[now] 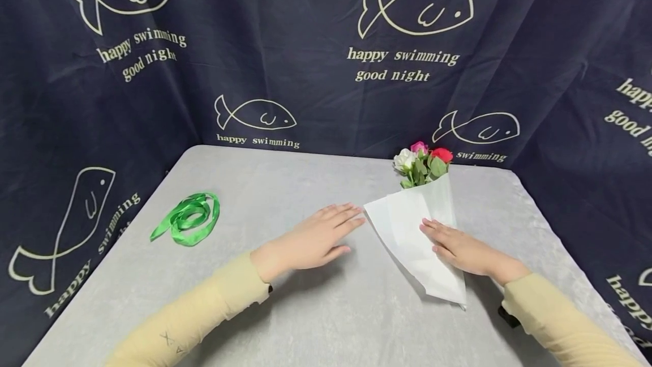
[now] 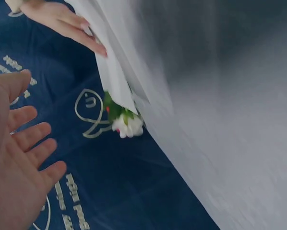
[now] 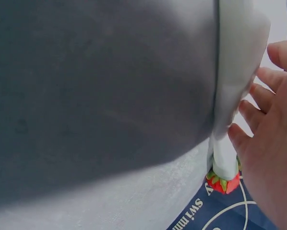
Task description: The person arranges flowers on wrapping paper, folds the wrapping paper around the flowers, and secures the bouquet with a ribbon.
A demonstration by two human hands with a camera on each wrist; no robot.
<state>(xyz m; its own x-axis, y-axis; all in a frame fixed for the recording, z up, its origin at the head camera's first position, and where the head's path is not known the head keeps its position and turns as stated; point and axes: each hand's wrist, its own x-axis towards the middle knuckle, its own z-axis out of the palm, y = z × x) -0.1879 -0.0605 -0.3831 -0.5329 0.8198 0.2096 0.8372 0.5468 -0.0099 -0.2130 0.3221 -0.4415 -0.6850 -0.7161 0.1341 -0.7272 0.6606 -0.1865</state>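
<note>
White wrapping paper (image 1: 407, 237) is folded around a small bunch of flowers on the table's right half. From its top stick out a white rose (image 1: 404, 159), a pink rose (image 1: 419, 147), a red rose (image 1: 441, 155) and green leaves. My right hand (image 1: 460, 248) rests on the paper with its fingers extended. To the left of the paper, my left hand (image 1: 316, 237) hovers over the table, fingers stretched and holding nothing. In the left wrist view the white rose (image 2: 127, 125) shows at the paper's end; the right wrist view shows the red rose (image 3: 224, 183).
A loosely coiled green ribbon (image 1: 191, 220) lies at the left of the grey cloth-covered table (image 1: 285, 186). Behind and beside the table hangs a dark blue curtain (image 1: 316, 72) with fish drawings and lettering.
</note>
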